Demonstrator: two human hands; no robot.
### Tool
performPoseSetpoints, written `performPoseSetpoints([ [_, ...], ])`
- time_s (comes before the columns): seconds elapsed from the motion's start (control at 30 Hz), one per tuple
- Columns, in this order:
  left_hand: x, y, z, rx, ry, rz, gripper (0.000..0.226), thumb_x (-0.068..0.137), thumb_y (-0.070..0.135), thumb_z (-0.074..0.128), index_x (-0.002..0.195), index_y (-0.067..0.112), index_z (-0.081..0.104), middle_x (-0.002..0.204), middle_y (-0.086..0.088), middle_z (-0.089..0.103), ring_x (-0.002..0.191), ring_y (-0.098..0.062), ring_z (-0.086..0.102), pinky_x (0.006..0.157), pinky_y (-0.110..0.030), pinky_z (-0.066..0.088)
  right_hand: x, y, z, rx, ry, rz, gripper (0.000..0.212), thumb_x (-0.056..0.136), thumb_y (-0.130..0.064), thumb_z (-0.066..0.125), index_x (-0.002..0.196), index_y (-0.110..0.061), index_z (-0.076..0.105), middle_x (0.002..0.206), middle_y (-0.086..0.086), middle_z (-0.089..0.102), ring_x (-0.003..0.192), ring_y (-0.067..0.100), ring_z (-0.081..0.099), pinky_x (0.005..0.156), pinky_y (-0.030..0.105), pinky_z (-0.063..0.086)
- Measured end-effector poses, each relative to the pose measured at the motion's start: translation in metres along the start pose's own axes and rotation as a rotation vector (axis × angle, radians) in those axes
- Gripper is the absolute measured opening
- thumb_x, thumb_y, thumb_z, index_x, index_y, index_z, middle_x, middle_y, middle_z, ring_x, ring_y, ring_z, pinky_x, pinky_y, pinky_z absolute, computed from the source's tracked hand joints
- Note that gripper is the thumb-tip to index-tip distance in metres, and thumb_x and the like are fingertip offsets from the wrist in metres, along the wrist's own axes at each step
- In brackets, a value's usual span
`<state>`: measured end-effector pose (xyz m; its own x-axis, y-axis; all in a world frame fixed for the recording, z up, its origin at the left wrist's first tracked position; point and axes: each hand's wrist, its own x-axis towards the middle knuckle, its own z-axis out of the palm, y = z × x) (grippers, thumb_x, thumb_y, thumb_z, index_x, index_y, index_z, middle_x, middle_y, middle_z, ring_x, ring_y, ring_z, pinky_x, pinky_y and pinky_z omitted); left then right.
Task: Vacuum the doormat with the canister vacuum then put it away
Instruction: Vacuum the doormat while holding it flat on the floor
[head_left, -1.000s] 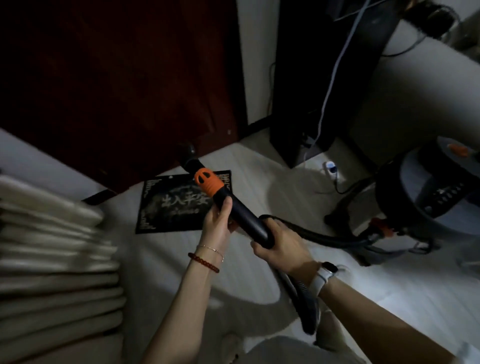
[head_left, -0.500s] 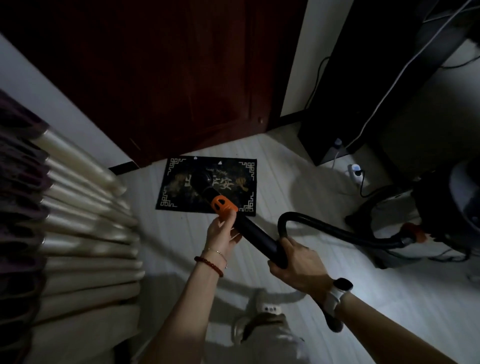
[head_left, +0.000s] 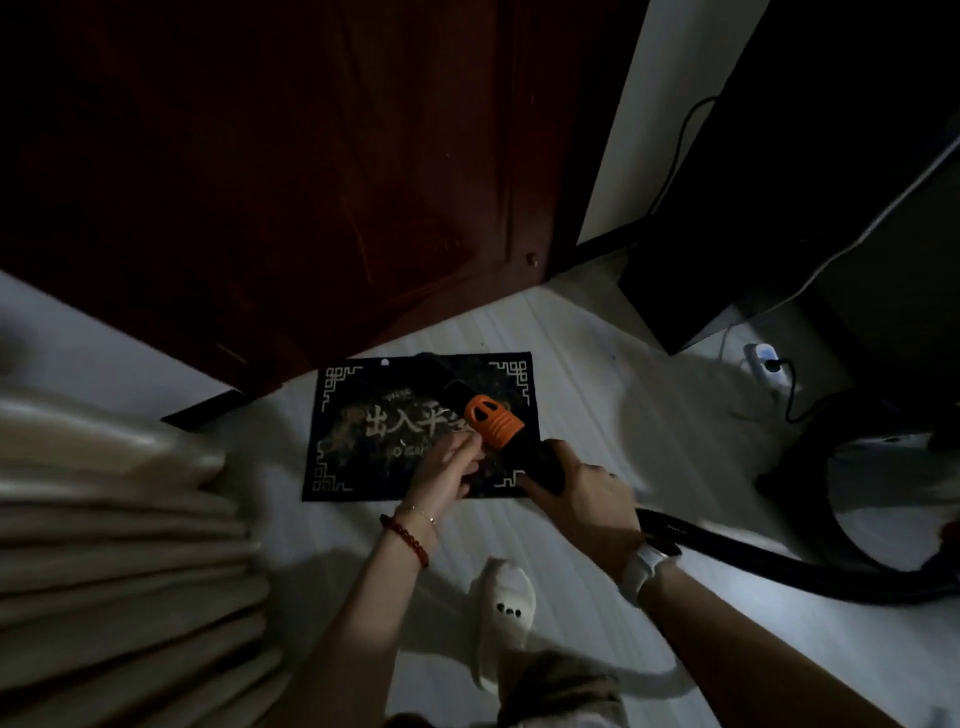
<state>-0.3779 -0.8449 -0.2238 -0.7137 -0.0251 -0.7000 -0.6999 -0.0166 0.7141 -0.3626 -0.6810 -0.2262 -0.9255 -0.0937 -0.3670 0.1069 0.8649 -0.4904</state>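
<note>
Since a second earlier both hands had carried the wand (head_left: 524, 457) over the doormat (head_left: 363, 431), its nozzle (head_left: 434, 366) pointing to eleven o'clock, left hand (head_left: 449, 467) pinching near the orange collar (head_left: 491, 423), right hand (head_left: 582, 499) clamped behind it.

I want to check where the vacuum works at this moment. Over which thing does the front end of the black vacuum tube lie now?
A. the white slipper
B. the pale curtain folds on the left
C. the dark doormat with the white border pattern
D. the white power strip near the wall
C: the vacuum tube with its orange collar lies across the doormat, held by the left hand and the right hand.
</note>
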Motion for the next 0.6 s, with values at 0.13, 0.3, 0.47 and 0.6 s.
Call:
performPoseSetpoints([
  [0.13,0.069,-0.038,-0.040,0.145,0.104,-0.032,0.010,0.094,0.024,0.049,0.086,0.029,0.051,0.105,-0.004,0.058,0.104,-0.020,0.053,0.074,-0.024,0.043,0.055,0.028,0.060,0.045,-0.077,0.118,0.045,0.090,-0.049,0.047,0.129,-0.029,0.037,0.102,0.008,0.067,0.088,0.028,0.063,0.064,0.031,0.043],
  [0.3,0.172,-0.110,-0.073,0.442,0.087,-0.065,0.028,0.093,0.021,0.053,0.118,0.007,0.054,0.119,-0.012,0.057,0.115,-0.026,0.052,0.086,-0.024,0.038,0.102,0.073,0.153,0.207,-0.055,0.280,0.029,0.090,-0.032,0.053,0.113,-0.016,0.044,0.104,0.009,0.062,0.086,0.026,0.059,0.068,0.033,0.045],
  [0.47,0.281,-0.163,-0.076,0.736,0.016,0.032,0.035,0.092,0.023,0.054,0.122,0.006,0.051,0.109,-0.007,0.056,0.112,-0.025,0.054,0.087,-0.022,0.038,0.169,0.124,0.219,0.286,0.089,0.383,0.031,0.088,-0.031,0.057,0.107,-0.009,0.046,0.097,0.014,0.064,0.087,0.036,0.060,0.064,0.034,0.041],
  [0.6,0.366,-0.198,-0.071,0.909,-0.073,0.126,0.048,0.093,0.026,0.051,0.137,0.011,0.038,0.138,-0.010,0.044,0.127,-0.024,0.044,0.101,-0.028,0.036,0.219,0.162,0.253,0.345,0.168,0.395,0.032,0.087,-0.034,0.057,0.107,-0.011,0.045,0.090,0.011,0.062,0.077,0.033,0.060,0.064,0.039,0.047],
])
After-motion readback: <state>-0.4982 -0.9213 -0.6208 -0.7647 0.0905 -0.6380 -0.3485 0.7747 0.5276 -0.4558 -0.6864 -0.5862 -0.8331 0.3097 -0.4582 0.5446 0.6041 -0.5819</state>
